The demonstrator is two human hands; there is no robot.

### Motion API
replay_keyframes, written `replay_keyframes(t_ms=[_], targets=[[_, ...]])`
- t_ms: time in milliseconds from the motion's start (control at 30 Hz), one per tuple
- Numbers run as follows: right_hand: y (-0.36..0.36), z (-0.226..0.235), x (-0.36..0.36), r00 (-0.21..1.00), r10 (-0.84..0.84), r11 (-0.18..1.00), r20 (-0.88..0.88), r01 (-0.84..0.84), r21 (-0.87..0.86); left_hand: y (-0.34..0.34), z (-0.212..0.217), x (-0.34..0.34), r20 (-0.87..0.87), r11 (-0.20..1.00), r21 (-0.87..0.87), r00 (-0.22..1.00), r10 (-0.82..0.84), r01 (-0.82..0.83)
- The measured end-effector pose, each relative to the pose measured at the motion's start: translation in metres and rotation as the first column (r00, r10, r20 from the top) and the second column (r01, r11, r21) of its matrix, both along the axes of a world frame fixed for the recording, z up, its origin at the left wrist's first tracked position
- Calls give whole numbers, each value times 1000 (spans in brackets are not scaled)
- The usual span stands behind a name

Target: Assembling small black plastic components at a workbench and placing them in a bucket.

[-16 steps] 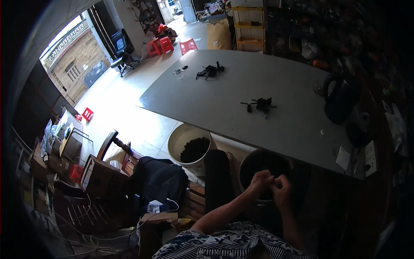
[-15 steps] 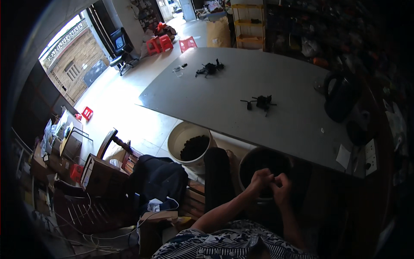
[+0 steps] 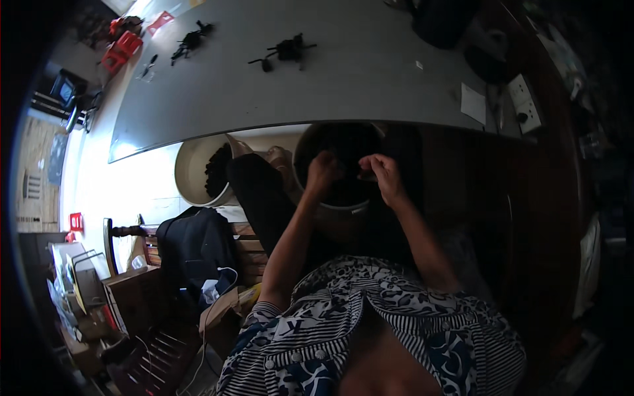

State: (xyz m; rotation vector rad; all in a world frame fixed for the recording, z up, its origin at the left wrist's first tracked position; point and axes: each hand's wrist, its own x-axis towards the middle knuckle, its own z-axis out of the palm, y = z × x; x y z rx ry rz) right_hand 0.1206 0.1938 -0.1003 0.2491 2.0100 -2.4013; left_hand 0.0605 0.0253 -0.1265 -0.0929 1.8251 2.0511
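Between my knees stands a bucket (image 3: 343,209) with dark contents that are too dim to make out. My left hand (image 3: 323,171) reaches over its left side, fingers pointing into it; they are blurred and lost against the dark. Over the bucket's right side is my right hand (image 3: 384,177), thumb and fingers pinched together. Whatever it holds, if anything, is too small to name. The two hands are apart. To the left, a cream bucket (image 3: 187,175) holds a heap of small black pieces (image 3: 218,173).
The grey table (image 3: 370,86) overhangs the buckets' far side. On it lie two black clustered objects (image 3: 288,50) (image 3: 191,41), a dark kettle (image 3: 444,23), a white card (image 3: 473,103) and a power strip (image 3: 524,102). A wooden bench with a dark bag (image 3: 197,244) stands left, near cardboard boxes (image 3: 135,297).
My hands were together over the bucket and have separated, the left one lowering toward the bucket's contents. The view has tilted down and turned, so the table sits higher in it.
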Motion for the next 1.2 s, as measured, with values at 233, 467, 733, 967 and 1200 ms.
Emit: replay_keyframes(t_ms=[233, 467, 733, 967, 1200], targets=[[-5, 20, 2, 986, -63, 979, 156, 92, -182, -1, 70, 27, -154, 939, -191, 936, -316, 286], [-17, 52, 5, 994, 63, 984, 89, -77, 162, 5, 89, 50, -108, 977, -93, 974, -200, 190], [-11, 88, 13, 972, -103, 995, -212, 103, -11, -2, 109, 50, 79, 932, 301, 969, -234, 200], [1, 99, 18, 793, 304, 898, -528, -54, 437, -5, 115, 48, 74, 936, 186, 945, -318, 300], [-1, 98, 27, 928, 133, 991, -349, -124, 48, 3, 129, 56, -42, 892, 394, 974, -224, 222]])
